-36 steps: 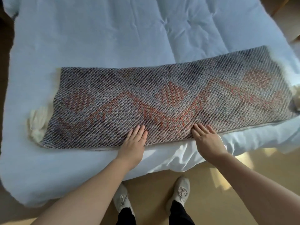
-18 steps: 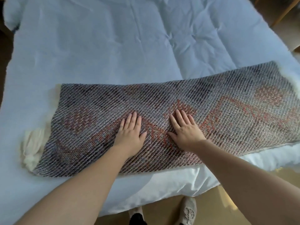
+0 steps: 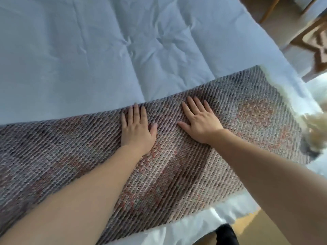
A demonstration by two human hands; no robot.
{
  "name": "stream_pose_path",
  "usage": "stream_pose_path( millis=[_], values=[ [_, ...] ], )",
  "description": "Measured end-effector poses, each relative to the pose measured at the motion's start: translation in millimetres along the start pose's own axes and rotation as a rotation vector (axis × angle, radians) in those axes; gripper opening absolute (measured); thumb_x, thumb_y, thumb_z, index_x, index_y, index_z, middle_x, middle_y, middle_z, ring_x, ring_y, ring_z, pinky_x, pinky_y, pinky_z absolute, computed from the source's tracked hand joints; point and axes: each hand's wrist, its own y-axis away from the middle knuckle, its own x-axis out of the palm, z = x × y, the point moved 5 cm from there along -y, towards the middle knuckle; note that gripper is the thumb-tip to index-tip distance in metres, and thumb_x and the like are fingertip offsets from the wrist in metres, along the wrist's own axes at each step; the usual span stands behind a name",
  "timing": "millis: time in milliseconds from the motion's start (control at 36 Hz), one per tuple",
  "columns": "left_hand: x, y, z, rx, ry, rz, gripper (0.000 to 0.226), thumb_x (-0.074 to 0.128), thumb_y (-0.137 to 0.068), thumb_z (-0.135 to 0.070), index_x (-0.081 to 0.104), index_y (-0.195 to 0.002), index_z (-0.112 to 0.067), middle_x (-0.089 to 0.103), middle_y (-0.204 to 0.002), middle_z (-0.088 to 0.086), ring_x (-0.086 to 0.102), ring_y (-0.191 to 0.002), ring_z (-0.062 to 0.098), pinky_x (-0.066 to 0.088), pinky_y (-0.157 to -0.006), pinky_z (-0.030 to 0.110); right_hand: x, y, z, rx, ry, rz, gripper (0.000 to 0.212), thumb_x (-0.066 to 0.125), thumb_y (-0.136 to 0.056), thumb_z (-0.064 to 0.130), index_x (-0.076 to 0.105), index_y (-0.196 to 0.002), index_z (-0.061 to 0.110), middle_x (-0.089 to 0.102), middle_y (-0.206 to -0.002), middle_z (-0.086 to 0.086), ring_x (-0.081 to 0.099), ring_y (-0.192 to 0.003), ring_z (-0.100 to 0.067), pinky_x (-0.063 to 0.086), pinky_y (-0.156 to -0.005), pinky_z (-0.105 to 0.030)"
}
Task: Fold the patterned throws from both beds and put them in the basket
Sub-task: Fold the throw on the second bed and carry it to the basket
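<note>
From the head camera, a long grey woven throw with a faded red-orange pattern [image 3: 177, 174] lies folded into a band across the near part of a bed covered by a pale blue quilted duvet [image 3: 88, 59]. The left hand [image 3: 137, 129] rests flat on the throw, palm down and fingers spread, gripping nothing, its fingertips reaching the far edge of the band where the duvet begins. Just to its right, thumbs near but apart, the right hand [image 3: 200, 123] lies flat in the same way, open and pressing on the cloth, fingers pointing away and slightly left. Both bare forearms stretch back over the throw toward the camera. Well to the right of the right hand, a cream fluffy fringe [image 3: 316, 131] hangs at the throw's end by the bed's edge. Beyond that, past the bed's far right corner, stands light wooden furniture [image 3: 311, 41], blurred. No brand, label or writing can be read anywhere.
</note>
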Motion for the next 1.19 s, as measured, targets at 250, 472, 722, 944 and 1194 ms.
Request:
stream_pose_path(
  millis=[250,472,722,944,1194],
  values=[
    [5,-13,-147,-0.184,0.111,-0.021,0.075,0.010,-0.095,-0.054,-0.008,-0.150,-0.006,-0.014,-0.158,0.015,-0.014,-0.146,0.027,-0.007,-0.118,0.048,-16,-19,-144,-0.117,0.058,-0.016,0.077,0.011,-0.093,0.065,-0.002,-0.153,0.018,-0.005,-0.161,-0.004,-0.007,-0.148,-0.019,-0.006,-0.119,-0.040],
    [9,4,-263,-0.013,0.244,-0.097,0.072,0.023,-0.095,-0.051,0.029,-0.145,0.000,0.029,-0.152,0.021,0.027,-0.141,0.035,0.018,-0.114,0.054,-24,-30,-229,-0.030,0.105,0.014,0.079,0.007,-0.091,0.068,-0.002,-0.153,0.018,-0.009,-0.160,-0.006,-0.012,-0.147,-0.022,-0.007,-0.119,-0.042],
    [31,36,-340,-0.008,0.244,-0.038,0.072,0.035,-0.086,-0.049,0.045,-0.138,0.000,0.042,-0.144,0.022,0.040,-0.135,0.036,0.022,-0.109,0.053,-26,-9,-268,-0.057,0.134,0.016,0.079,0.010,-0.093,0.064,-0.006,-0.153,0.016,-0.012,-0.160,-0.008,-0.015,-0.146,-0.021,-0.005,-0.120,-0.042],
    [34,29,-406,-0.180,0.331,-0.089,0.083,0.042,-0.086,-0.054,0.026,-0.145,0.003,0.018,-0.154,0.027,0.011,-0.144,0.040,0.006,-0.115,0.059,-22,-28,-283,-0.204,0.130,0.015,0.081,0.008,-0.092,0.066,-0.007,-0.153,0.015,-0.014,-0.159,-0.012,-0.014,-0.146,-0.025,-0.006,-0.119,-0.040],
    [41,27,-503,-0.397,0.370,-0.010,0.105,0.068,-0.063,-0.039,0.017,-0.146,0.001,0.013,-0.155,0.025,0.011,-0.144,0.039,0.012,-0.108,0.067,-51,-67,-292,-0.388,-0.007,-0.115,0.059,0.044,-0.095,0.039,0.028,-0.144,0.012,0.041,-0.140,-0.016,0.032,-0.134,-0.033,0.021,-0.113,-0.044]
  ],
)
